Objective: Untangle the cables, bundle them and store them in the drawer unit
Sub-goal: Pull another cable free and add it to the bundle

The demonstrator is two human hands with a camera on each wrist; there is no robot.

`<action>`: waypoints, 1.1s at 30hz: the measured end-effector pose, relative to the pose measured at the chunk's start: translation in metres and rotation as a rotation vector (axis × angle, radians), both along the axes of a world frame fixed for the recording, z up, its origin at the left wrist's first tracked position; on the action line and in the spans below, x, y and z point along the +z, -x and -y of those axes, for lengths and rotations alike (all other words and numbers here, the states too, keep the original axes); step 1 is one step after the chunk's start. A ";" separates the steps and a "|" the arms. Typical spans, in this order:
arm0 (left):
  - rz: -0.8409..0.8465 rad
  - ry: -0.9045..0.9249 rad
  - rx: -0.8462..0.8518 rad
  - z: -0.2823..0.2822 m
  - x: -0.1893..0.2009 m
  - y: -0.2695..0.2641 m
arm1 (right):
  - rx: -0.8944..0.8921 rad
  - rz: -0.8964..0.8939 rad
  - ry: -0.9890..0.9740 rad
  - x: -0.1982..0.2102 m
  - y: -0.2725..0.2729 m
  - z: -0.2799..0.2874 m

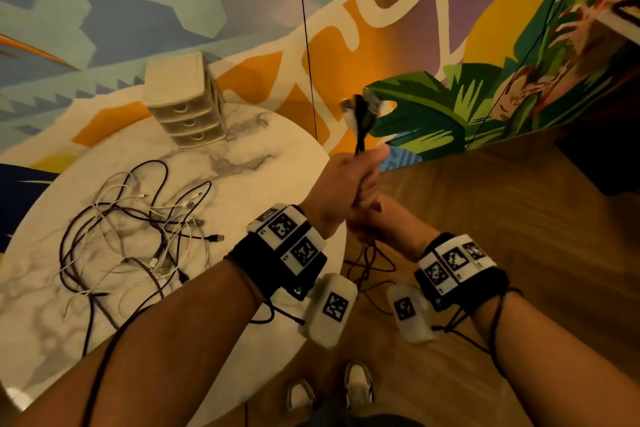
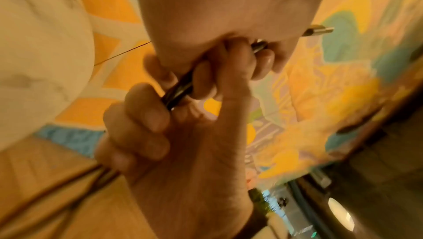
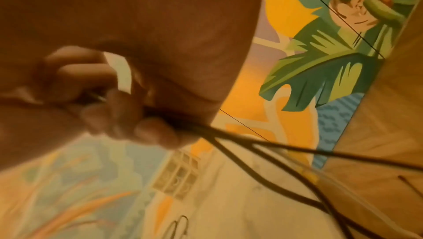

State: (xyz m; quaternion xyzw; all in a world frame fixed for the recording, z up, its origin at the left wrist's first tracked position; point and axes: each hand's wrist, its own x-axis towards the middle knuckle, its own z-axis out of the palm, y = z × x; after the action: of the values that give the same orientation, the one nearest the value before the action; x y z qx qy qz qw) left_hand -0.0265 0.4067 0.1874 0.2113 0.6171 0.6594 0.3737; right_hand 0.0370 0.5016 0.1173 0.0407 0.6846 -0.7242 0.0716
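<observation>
My left hand [image 1: 358, 163] grips a folded black cable [image 1: 360, 118] held up in the air to the right of the table; its plug ends stick up above the fist. Just below it, my right hand [image 1: 363, 224] grips the same cable's strands, which hang down in loose loops [image 1: 369, 270]. In the left wrist view the right hand's fingers [image 2: 146, 116] curl round the black cable [image 2: 178, 90], and a metal plug [image 2: 320, 30] pokes out past the left hand [image 2: 228, 16]. A tangle of white and dark cables [image 1: 138, 236] lies on the marble table [image 1: 270, 156]. The beige drawer unit [image 1: 187, 100] stands at the table's back with its drawers shut.
Behind the round table is a painted mural wall, with a thin black cord [image 1: 306, 45] hanging down in front of it. Wooden floor [image 1: 502, 218] lies to the right. My shoes [image 1: 358, 386] are below the hands. A dark object [image 1: 602, 163] sits at the far right.
</observation>
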 end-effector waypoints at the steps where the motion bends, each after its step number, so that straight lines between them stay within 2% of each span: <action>1: -0.126 0.081 0.019 -0.001 0.001 0.000 | 0.001 0.008 -0.140 -0.011 0.003 0.001; 3: -0.431 0.261 0.025 -0.002 0.006 0.002 | 0.041 0.062 -0.411 -0.032 0.008 0.001; 4: -0.572 0.335 0.008 -0.001 0.011 0.004 | -0.002 0.114 -0.473 -0.042 0.008 -0.001; 8: -1.075 0.462 -0.121 0.006 0.046 0.012 | -0.312 0.320 -0.445 -0.096 -0.009 -0.020; 13: -1.425 0.445 -0.099 0.007 0.072 0.020 | -0.311 0.561 -0.533 -0.139 -0.030 -0.032; 15: -1.510 0.442 -0.085 0.007 0.075 0.021 | -0.307 0.614 -0.530 -0.150 -0.035 -0.033; 19: -1.562 0.443 -0.068 0.005 0.074 0.026 | -0.368 0.593 -0.501 -0.170 -0.037 -0.039; 26: -1.579 0.340 -0.017 0.001 0.076 0.027 | -0.322 0.773 -0.767 -0.183 -0.040 -0.064; 28: -1.489 0.272 0.002 -0.003 0.075 0.026 | -0.261 0.799 -0.872 -0.183 -0.042 -0.070; 31: -1.271 0.104 0.068 -0.010 0.069 0.021 | 0.044 0.830 -1.116 -0.179 -0.052 -0.078; 33: -0.976 -0.004 0.080 -0.020 0.060 0.014 | 0.138 0.833 -1.116 -0.165 -0.050 -0.080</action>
State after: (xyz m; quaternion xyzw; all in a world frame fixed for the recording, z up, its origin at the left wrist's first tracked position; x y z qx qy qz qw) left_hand -0.0410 0.4270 0.2472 0.4725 0.7268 0.4984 0.0146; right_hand 0.0871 0.5813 -0.0472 0.3021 0.8708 -0.1821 0.3424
